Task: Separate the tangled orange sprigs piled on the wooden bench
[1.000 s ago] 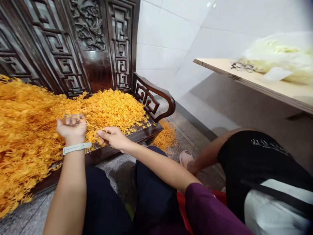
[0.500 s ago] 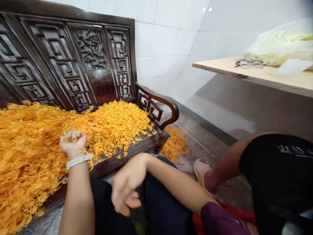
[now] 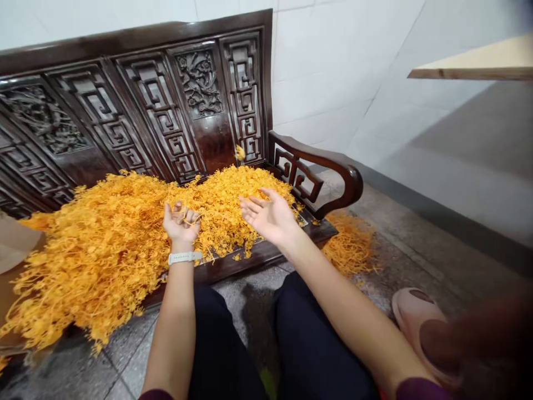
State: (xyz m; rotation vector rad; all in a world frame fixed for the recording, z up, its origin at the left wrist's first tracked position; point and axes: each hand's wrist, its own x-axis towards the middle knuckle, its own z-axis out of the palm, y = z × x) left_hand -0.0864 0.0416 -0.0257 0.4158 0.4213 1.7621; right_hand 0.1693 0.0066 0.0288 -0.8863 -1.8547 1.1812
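Note:
Over the left pile's edge, my left hand (image 3: 182, 221), a pale watch band (image 3: 185, 258) at its wrist, is turned palm up. Its fingers curl round a few thin orange mushroom strands (image 3: 190, 220). My right hand (image 3: 270, 216) reaches over the front of the right pile, palm up, fingers stretched and apart, with nothing in it. Above that pile a small orange tuft (image 3: 240, 153) appears in mid-air. The left pile (image 3: 112, 239) is long stringy orange mushrooms; the right pile (image 3: 245, 180) looks like short frilly tops.
Both piles lie on a dark carved wooden bench (image 3: 210, 139) with a curved armrest (image 3: 350, 180). Orange stems (image 3: 350, 244) are heaped on the floor beyond it. A wooden shelf (image 3: 478, 61) juts in at right. Another person's pink shoe (image 3: 416, 311) is at lower right.
The view has swung left. My right hand has gone from my lap out over the right pile and opened. The small tuft now shows above that pile.

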